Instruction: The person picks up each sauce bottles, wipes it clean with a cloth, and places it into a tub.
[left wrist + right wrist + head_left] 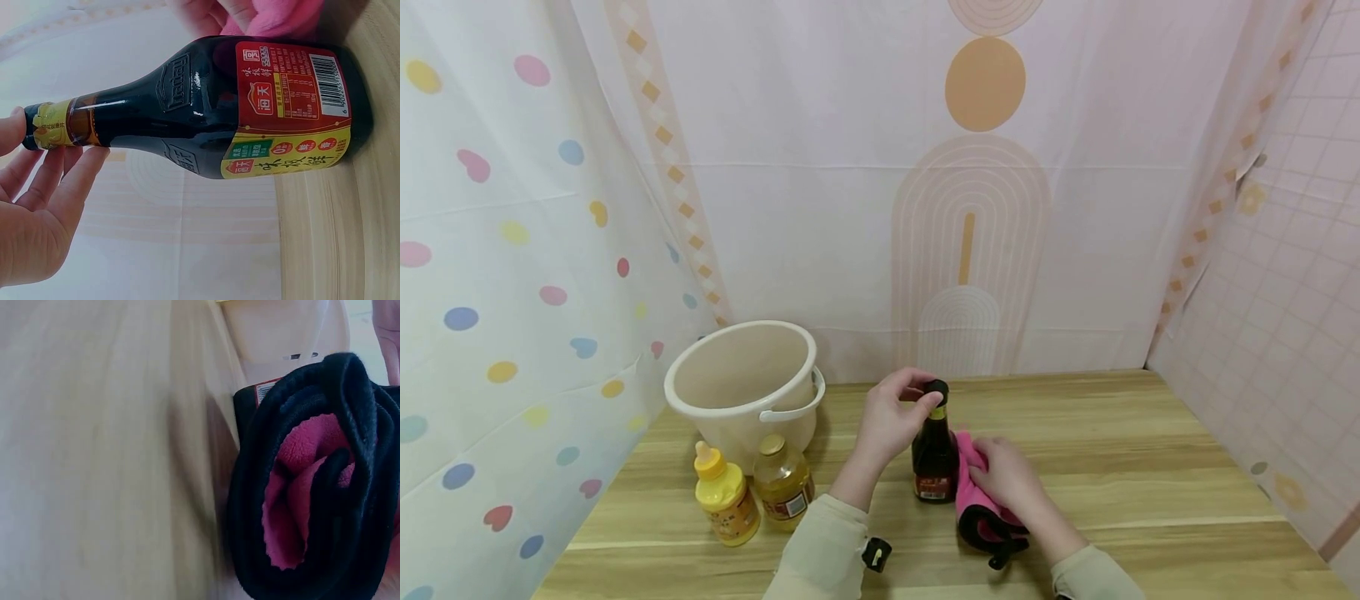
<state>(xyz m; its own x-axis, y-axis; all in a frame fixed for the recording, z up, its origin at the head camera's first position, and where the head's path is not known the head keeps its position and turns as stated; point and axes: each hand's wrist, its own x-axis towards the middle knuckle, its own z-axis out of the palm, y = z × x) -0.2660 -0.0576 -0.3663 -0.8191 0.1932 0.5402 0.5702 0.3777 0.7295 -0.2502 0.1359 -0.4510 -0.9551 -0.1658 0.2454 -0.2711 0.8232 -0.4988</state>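
A dark soy sauce bottle (pixel 935 467) with a red and yellow label stands on the wooden table. My left hand (pixel 891 417) pinches its black cap and neck between thumb and fingers; the left wrist view shows the fingertips at the yellow neck band (pixel 53 125). Against the bottle's right side, my right hand (pixel 1007 475) grips a folded pink cloth (pixel 972 492) with black edging. In the right wrist view the cloth's black rolled border (pixel 250 519) hides most of the bottle, and the right fingers are largely out of sight.
Left of the bottle stands a cream bucket (pixel 741 408) with its handle lowered to one side. In front of it are a yellow squeeze bottle (pixel 727 504) with a pointed cap and a clear jar (pixel 784 487) of golden liquid. Printed curtains (pixel 805 208) hang behind the table.
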